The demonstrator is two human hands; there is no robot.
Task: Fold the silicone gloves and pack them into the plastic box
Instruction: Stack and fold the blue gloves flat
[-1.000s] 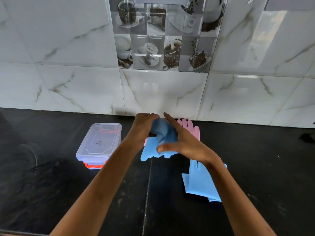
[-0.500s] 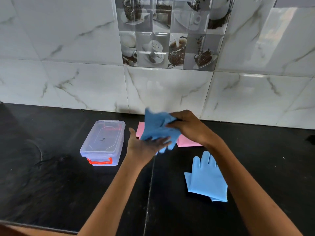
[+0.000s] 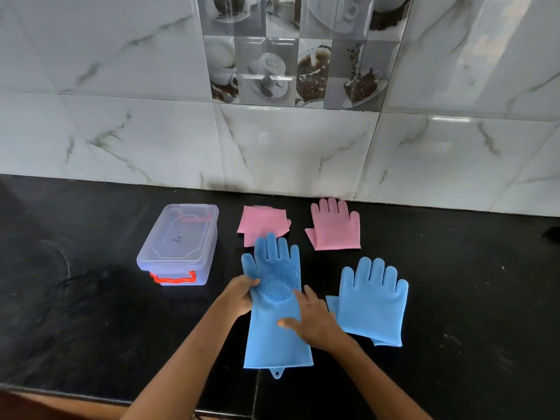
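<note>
Lying flat at full length, blue glove (image 3: pixel 272 344), bristly palm upward

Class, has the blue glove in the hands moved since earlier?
Yes. The blue glove was lowered, now flat on the counter right of the box.

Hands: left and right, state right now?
Left hand: pinches the left edge of the unfolded blue glove.
Right hand: open, fingers flat on that glove.
</note>
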